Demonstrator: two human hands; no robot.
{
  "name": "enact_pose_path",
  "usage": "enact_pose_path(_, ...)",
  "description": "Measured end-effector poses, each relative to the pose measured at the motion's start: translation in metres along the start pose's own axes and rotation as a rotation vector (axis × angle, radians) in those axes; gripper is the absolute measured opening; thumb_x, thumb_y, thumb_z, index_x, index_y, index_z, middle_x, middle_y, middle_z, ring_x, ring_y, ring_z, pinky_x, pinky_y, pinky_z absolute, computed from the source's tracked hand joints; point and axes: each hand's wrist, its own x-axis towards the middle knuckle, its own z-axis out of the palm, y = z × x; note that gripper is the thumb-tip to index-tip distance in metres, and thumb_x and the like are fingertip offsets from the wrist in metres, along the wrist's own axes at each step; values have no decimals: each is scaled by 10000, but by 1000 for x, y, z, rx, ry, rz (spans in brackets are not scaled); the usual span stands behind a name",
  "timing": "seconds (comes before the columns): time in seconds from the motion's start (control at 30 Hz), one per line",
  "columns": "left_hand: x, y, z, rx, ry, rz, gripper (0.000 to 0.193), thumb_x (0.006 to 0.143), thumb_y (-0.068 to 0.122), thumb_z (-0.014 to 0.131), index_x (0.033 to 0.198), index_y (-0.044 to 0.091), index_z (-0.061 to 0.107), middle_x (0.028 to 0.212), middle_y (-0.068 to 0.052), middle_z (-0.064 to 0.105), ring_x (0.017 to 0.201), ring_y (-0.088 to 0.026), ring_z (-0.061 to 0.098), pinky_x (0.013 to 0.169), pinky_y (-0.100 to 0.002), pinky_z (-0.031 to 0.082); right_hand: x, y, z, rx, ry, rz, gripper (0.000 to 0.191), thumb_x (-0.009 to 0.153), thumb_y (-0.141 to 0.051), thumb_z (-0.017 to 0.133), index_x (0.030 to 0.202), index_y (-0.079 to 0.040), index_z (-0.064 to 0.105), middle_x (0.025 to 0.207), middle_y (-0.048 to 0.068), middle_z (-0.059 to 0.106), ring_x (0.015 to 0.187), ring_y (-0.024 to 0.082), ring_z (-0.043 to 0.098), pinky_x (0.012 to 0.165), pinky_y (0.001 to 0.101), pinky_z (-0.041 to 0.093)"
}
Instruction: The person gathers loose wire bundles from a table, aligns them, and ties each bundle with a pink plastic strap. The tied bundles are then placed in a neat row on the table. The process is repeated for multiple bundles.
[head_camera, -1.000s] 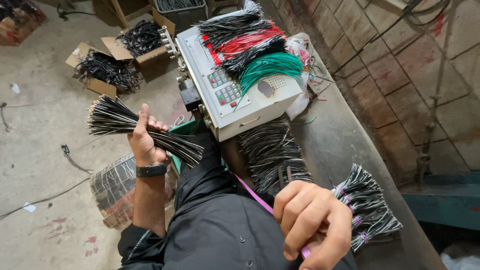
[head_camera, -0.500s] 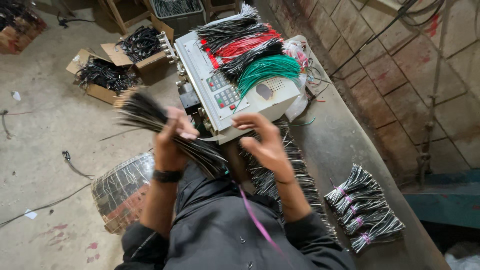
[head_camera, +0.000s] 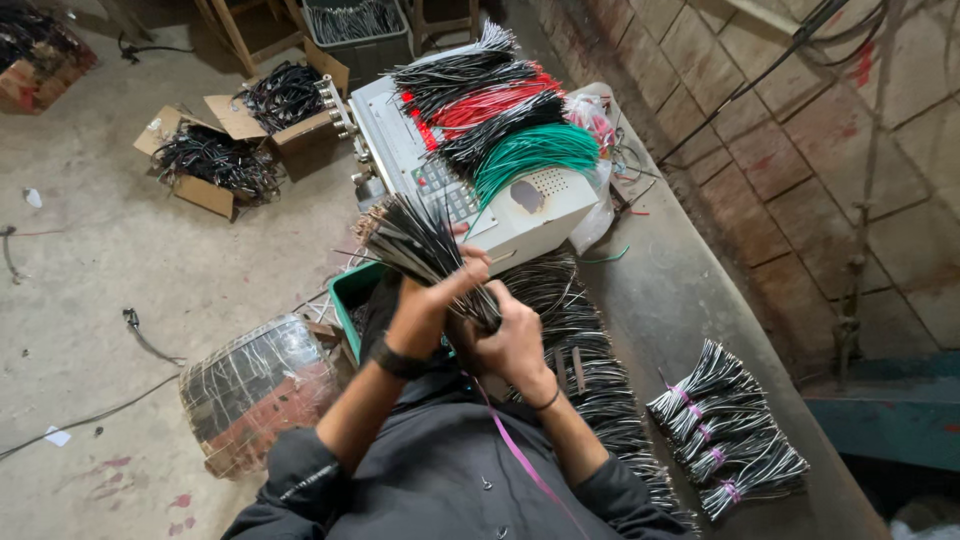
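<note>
My left hand (head_camera: 425, 305) grips a bundle of cut black wires with bare tips (head_camera: 420, 245), held tilted up to the left over my lap. My right hand (head_camera: 512, 345) closes around the lower end of the same bundle, just under the left hand. A pink tie strip (head_camera: 520, 455) trails from the right hand down across my dark shirt. Under both hands a long heap of loose black wires (head_camera: 590, 370) lies on the grey bench (head_camera: 680, 300). Several tied bundles with pink ties (head_camera: 725, 435) lie to the right.
A white wire-cutting machine (head_camera: 480, 185) stands ahead with black, red and green wire bundles (head_camera: 500, 110) on top. Cardboard boxes of black wires (head_camera: 235, 140) sit on the floor at left. A wrapped wire spool (head_camera: 255, 385) stands by my left knee. A brick wall runs along the right.
My left hand has carried the wire bundle from the left to the middle. My right hand left the tied bundles at the right and now holds the bundle's lower end.
</note>
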Motion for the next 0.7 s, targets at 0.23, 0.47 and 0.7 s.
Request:
enact_pose_path(0.23,10,-9,-11,-410,-465,-30,635,953,65,767,1504,52,452,936,-5,679,908,-134,673,893,-343,533,1,10,-27,415,-435,148,465,784,-154,849,1173,7,650,895,119,713,769,219,675,663,360,543)
enact_pose_path(0.47,44,-13,7,193,171,159,230,934,95,797,912,66,570,676,-27,603,567,-133,601,549,-286,472,6,31,9,371,-42,-125,232,896,-83,753,1096,-28,650,882,51,722,761,184,653,701,326,564)
enact_pose_path(0.7,81,-3,19,-158,81,-104,305,835,86,830,848,122,527,645,35,529,479,-80,542,453,-256,451,32,42,-6,942,-557,350,256,915,-56,791,1114,-2,640,886,22,648,757,133,570,697,296,467)
